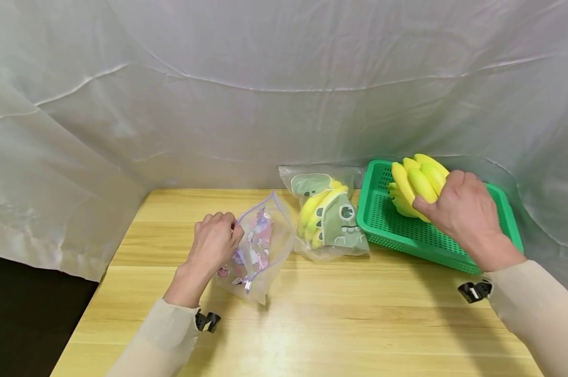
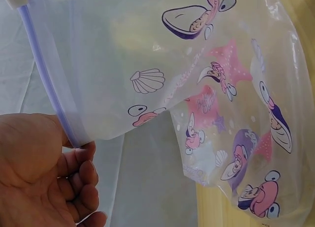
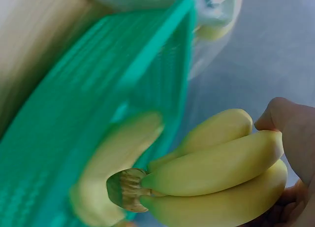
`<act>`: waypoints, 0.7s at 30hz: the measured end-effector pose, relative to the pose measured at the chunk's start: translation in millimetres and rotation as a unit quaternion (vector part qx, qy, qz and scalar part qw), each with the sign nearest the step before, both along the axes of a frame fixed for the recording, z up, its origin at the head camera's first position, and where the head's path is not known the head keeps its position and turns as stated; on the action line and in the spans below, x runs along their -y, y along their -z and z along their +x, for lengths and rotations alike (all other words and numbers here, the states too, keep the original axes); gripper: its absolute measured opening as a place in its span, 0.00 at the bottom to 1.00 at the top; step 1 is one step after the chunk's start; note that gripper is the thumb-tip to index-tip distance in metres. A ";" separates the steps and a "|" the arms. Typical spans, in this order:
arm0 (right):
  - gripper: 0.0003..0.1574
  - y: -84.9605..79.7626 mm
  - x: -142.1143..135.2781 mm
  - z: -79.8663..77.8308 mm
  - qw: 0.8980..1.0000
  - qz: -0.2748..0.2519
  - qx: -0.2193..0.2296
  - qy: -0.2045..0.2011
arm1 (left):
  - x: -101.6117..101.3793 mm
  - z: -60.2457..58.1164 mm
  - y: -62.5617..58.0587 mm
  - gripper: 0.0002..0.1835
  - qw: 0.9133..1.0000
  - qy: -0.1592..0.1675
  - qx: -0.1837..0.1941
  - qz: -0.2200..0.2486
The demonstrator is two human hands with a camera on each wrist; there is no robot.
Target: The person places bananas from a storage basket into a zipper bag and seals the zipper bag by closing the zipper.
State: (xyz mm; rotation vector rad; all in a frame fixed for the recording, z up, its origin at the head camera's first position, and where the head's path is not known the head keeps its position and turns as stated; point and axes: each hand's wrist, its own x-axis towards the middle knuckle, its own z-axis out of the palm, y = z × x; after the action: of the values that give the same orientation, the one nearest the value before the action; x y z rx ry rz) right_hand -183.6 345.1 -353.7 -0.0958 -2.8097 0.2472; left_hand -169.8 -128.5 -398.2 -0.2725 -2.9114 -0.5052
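Note:
My left hand pinches the purple zip edge of a clear zipper bag. The bag's mouth gapes, and pink and purple shell and starfish prints cover its side. Over the green basket, my right hand grips a bunch of yellow bananas by the tips. The brown stem of the bunch shows in the right wrist view, pointing toward the basket's inside. Part of the right hand's fingers is hidden behind the fruit.
Between the open bag and the basket lies another clear bag with a green cartoon face and bananas inside. All stand on a light wooden table. A grey cloth hangs along the back and sides.

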 end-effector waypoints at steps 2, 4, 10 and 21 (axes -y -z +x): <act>0.40 -9.6 15.4 5.1 1.000 -0.009 -0.009 -0.008 | 0.2 -0.4 -0.4 0.12 1.000 -0.001 -0.010 -0.004; 0.39 -18.7 32.4 10.1 1.000 -0.019 -0.011 -0.018 | 0.2 -0.5 -1.1 0.11 1.000 -0.004 -0.015 -0.005; 0.35 -38.5 88.6 26.1 0.997 -0.030 -0.004 -0.068 | -4.5 -0.6 -3.6 0.10 1.000 -0.009 -0.019 -0.011; 0.33 -55.7 188.4 66.6 0.978 -0.004 0.013 -0.210 | -14.6 1.0 -2.4 0.10 0.999 0.004 -0.036 -0.014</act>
State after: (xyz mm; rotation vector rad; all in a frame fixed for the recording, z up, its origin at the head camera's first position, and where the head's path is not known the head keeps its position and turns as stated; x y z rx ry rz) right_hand -117.0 156.7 -298.0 0.5017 -2.8255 0.3529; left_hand -168.8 -113.9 -395.8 -0.3008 -2.8503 -0.4462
